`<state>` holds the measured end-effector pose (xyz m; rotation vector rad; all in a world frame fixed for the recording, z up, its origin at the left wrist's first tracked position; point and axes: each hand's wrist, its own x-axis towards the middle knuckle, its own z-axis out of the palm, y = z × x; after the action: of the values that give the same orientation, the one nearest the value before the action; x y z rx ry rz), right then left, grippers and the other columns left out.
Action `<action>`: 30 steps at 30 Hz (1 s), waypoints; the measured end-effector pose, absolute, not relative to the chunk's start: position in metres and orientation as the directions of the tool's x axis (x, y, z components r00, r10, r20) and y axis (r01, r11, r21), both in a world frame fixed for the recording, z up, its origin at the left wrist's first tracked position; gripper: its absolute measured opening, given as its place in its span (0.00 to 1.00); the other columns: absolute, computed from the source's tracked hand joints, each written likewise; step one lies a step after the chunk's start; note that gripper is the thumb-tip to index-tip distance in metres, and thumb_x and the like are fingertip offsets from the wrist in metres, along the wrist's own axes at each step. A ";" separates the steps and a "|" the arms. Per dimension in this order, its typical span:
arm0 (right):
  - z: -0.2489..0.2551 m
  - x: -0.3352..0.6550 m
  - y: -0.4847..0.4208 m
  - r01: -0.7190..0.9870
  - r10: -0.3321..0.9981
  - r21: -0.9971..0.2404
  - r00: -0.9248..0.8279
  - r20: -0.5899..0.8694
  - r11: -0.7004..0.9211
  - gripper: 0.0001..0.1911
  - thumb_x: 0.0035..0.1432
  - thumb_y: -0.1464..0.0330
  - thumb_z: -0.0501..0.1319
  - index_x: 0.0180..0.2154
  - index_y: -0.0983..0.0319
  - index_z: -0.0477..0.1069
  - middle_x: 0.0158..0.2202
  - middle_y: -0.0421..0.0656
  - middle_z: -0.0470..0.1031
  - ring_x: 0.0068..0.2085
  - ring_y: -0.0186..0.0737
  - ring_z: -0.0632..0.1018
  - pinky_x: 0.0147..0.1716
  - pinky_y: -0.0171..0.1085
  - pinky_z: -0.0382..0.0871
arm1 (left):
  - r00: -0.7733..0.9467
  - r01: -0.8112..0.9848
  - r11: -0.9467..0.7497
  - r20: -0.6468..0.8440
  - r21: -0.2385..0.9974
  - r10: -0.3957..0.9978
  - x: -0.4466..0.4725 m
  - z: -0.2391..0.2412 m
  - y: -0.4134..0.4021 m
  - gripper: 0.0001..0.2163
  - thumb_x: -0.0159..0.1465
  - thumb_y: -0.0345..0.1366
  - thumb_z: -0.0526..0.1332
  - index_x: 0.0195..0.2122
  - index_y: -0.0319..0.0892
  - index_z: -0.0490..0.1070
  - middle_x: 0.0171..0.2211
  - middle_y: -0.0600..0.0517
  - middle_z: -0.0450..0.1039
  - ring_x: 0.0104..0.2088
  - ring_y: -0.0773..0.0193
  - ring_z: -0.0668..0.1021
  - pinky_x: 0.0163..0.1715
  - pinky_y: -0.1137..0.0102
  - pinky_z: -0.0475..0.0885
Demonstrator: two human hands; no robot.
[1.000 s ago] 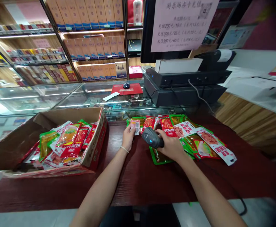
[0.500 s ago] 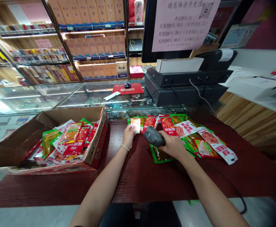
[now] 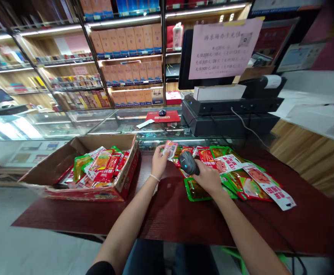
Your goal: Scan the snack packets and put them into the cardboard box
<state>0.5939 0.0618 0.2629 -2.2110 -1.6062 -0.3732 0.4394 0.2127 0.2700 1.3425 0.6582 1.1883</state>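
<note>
Between the fingers of my left hand is a small pink-and-white snack packet, tilted, with a barcode-like patch on its face. My right hand is wrapped round a dark grey barcode scanner, its head close to the right of the packet and a small blue light showing on it. Beneath and beyond the scanner lie several snack packets in red, green and white; a green-edged packet lies partly under my right hand. A long white-and-red packet rests at the right end of the pile.
An open cardboard box holding several snack packets stands left on the dark red table. Behind are a glass counter, a mouse on a red mat, and a black cash drawer beneath a monitor. The scanner's cable trails right.
The view has tilted up and shifted left. The packet in my left hand has turned and now shows a pink side with a barcode-like patch. The scanner stays in my right hand.
</note>
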 end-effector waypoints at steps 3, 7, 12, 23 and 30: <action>0.263 0.587 0.063 0.955 0.824 -0.154 0.297 0.482 -0.255 0.22 0.55 0.62 0.59 0.52 0.59 0.70 0.37 0.45 0.81 0.34 0.46 0.80 0.28 0.37 0.62 | 0.312 -0.192 -0.357 0.402 0.914 0.861 0.407 0.318 0.207 0.16 0.61 0.42 0.62 0.49 0.42 0.68 0.38 0.49 0.78 0.35 0.62 0.79 0.36 0.69 0.74; 0.256 0.582 0.066 0.979 0.799 -0.090 0.199 0.568 -0.180 0.24 0.53 0.65 0.59 0.52 0.60 0.70 0.39 0.46 0.81 0.33 0.46 0.80 0.27 0.36 0.63 | 0.290 0.101 -0.632 0.585 0.768 0.757 0.333 0.371 0.200 0.13 0.64 0.38 0.59 0.49 0.45 0.70 0.44 0.50 0.77 0.43 0.61 0.79 0.45 0.68 0.72; 0.252 0.569 0.075 0.994 0.774 -0.062 0.107 0.624 -0.087 0.23 0.54 0.65 0.58 0.53 0.63 0.70 0.39 0.48 0.81 0.36 0.47 0.80 0.30 0.37 0.66 | 0.179 0.517 -0.637 0.655 0.572 0.734 0.244 0.378 0.201 0.14 0.65 0.33 0.57 0.51 0.47 0.71 0.46 0.50 0.77 0.46 0.58 0.78 0.48 0.66 0.70; 0.262 0.555 0.080 0.997 0.841 -0.049 0.071 0.537 -0.053 0.24 0.54 0.67 0.58 0.54 0.64 0.69 0.46 0.49 0.79 0.42 0.48 0.80 0.33 0.38 0.67 | 0.257 0.512 -0.622 0.586 0.592 0.769 0.240 0.357 0.192 0.12 0.64 0.34 0.58 0.46 0.47 0.76 0.43 0.49 0.79 0.43 0.56 0.79 0.47 0.64 0.71; 0.278 0.578 0.071 0.951 0.835 -0.083 0.302 0.459 -0.299 0.23 0.57 0.61 0.59 0.54 0.61 0.68 0.42 0.48 0.80 0.40 0.49 0.79 0.33 0.38 0.63 | 0.430 0.266 -0.703 0.572 0.659 0.699 0.317 0.360 0.181 0.11 0.62 0.35 0.61 0.45 0.49 0.77 0.42 0.51 0.79 0.41 0.56 0.79 0.47 0.65 0.71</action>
<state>0.5781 0.0710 0.2784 -2.2364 -1.6072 -0.4736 0.3173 0.1807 0.3600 2.2108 0.8135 1.2093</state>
